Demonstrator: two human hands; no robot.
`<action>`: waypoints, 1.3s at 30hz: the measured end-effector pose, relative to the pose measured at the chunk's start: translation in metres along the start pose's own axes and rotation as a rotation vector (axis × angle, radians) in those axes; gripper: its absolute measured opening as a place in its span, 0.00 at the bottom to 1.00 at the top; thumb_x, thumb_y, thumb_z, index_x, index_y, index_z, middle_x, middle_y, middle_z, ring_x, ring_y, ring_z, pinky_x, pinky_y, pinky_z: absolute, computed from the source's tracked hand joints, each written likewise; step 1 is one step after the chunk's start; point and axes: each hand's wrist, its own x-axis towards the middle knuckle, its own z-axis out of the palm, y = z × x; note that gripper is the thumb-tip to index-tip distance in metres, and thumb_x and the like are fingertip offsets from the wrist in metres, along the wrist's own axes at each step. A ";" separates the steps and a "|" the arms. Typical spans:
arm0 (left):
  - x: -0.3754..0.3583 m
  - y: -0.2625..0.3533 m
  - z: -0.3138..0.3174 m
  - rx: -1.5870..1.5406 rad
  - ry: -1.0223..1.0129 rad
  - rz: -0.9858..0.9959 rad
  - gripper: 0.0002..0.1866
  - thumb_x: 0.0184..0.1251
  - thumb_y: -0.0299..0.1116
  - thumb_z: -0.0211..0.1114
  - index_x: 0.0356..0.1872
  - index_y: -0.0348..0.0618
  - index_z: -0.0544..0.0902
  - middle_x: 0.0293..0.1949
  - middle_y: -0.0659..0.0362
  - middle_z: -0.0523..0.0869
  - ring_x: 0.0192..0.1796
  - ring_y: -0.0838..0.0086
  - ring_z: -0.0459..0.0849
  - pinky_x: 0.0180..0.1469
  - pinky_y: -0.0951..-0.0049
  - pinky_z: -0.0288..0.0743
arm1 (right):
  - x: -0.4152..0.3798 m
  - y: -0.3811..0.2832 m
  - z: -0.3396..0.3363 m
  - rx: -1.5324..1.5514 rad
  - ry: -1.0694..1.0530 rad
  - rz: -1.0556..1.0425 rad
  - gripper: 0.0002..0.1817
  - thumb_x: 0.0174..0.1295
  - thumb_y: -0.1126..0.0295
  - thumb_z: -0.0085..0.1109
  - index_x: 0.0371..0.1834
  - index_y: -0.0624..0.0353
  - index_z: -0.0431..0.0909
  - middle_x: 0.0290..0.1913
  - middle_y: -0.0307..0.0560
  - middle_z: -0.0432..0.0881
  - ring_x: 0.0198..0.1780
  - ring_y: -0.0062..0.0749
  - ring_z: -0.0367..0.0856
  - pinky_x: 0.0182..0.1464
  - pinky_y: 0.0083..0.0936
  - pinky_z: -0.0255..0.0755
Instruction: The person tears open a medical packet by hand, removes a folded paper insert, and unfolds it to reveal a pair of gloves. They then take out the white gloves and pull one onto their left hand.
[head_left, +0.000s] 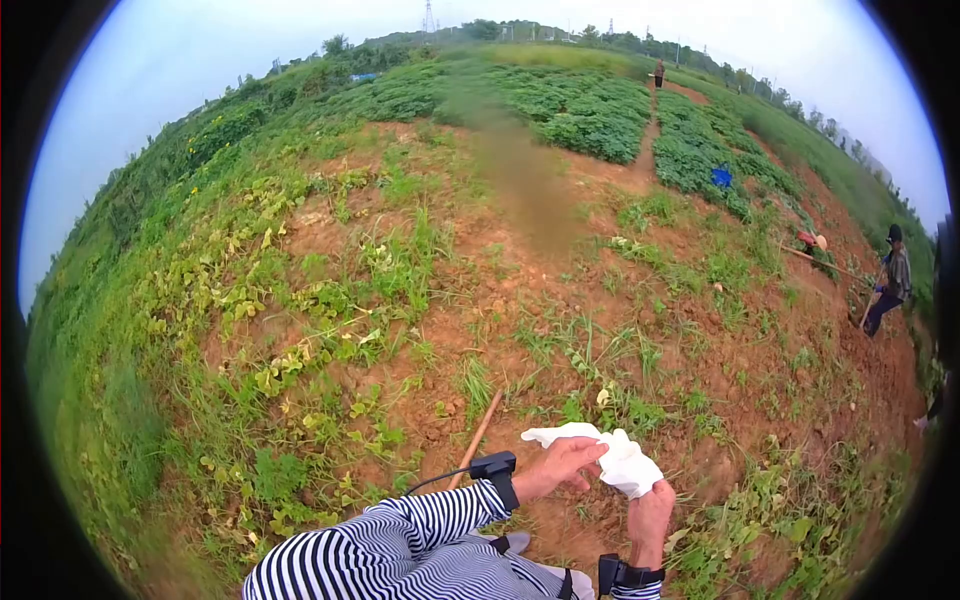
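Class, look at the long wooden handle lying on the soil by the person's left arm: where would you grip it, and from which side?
Grip the wooden handle on its bare stretch above the left hand, coming from above. It lies slanted on open red soil, and its lower end is hidden behind the striped sleeve.

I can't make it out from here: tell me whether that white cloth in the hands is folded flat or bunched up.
Bunched up. The white cloth is crumpled with uneven creases, gripped by the left hand and the right hand.
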 end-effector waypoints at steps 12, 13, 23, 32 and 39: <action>0.024 0.010 0.014 -0.098 0.098 0.073 0.10 0.70 0.33 0.62 0.40 0.36 0.83 0.29 0.59 0.86 0.29 0.77 0.85 0.27 0.79 0.80 | 0.005 -0.011 -0.007 0.069 -0.053 -0.111 0.16 0.67 0.76 0.55 0.56 0.72 0.76 0.51 0.47 0.82 0.51 0.30 0.82 0.55 0.27 0.75; 0.029 0.012 0.019 -0.100 0.088 0.073 0.09 0.70 0.33 0.62 0.39 0.36 0.83 0.30 0.59 0.86 0.29 0.77 0.85 0.26 0.78 0.80 | 0.001 -0.018 -0.009 0.098 -0.027 -0.104 0.16 0.67 0.76 0.55 0.56 0.72 0.76 0.52 0.47 0.82 0.52 0.31 0.82 0.57 0.27 0.75; 0.052 0.015 0.083 -0.140 0.058 0.121 0.08 0.70 0.31 0.60 0.43 0.36 0.82 0.32 0.60 0.86 0.31 0.78 0.84 0.31 0.78 0.80 | -0.037 -0.007 -0.083 0.354 0.199 -0.160 0.17 0.60 0.86 0.53 0.52 0.74 0.78 0.51 0.53 0.83 0.52 0.38 0.83 0.57 0.34 0.76; 0.051 0.015 0.107 -0.049 -0.120 0.087 0.09 0.73 0.32 0.59 0.45 0.37 0.80 0.38 0.58 0.86 0.39 0.75 0.85 0.45 0.72 0.81 | -0.072 -0.048 -0.099 0.021 0.460 -0.169 0.19 0.64 0.74 0.57 0.58 0.71 0.73 0.43 0.50 0.84 0.39 0.32 0.84 0.39 0.29 0.80; 0.037 0.008 0.124 0.199 -0.261 0.126 0.10 0.73 0.31 0.58 0.44 0.35 0.82 0.38 0.59 0.86 0.38 0.77 0.86 0.40 0.74 0.82 | -0.056 -0.060 -0.054 -0.590 0.499 -0.168 0.22 0.63 0.58 0.65 0.49 0.67 0.79 0.39 0.52 0.86 0.42 0.30 0.85 0.45 0.26 0.78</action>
